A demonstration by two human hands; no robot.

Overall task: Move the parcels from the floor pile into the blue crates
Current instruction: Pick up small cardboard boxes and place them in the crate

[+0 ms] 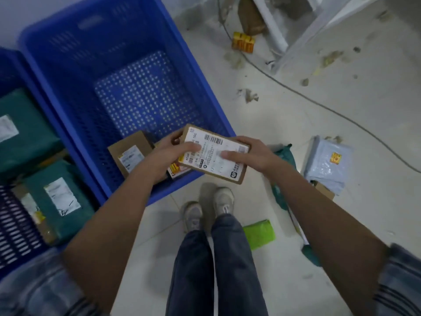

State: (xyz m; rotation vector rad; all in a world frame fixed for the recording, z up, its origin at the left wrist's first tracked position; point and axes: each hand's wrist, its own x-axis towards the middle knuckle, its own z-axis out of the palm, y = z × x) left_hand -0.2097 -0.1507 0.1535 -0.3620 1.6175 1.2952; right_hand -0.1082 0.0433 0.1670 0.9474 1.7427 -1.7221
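Rolled-up sleeves and two bare forearms fill the lower part of the head view, above jeans and pale shoes (208, 208) on the grey floor (341, 124). A flat cardboard parcel (215, 153) with a white barcode label is gripped at both ends, the left hand (168, 153) closed on its left end and the right hand (247, 153) on its right end, and it is held over the near right corner of the large blue crate (127, 87). A small brown box (131, 153) lies inside that crate against its near wall. Green parcels (57, 199) are seen in a second blue crate (16, 226) at the left. A grey mailer (328, 163) and a bright green packet (259, 233) lie on the floor to the right
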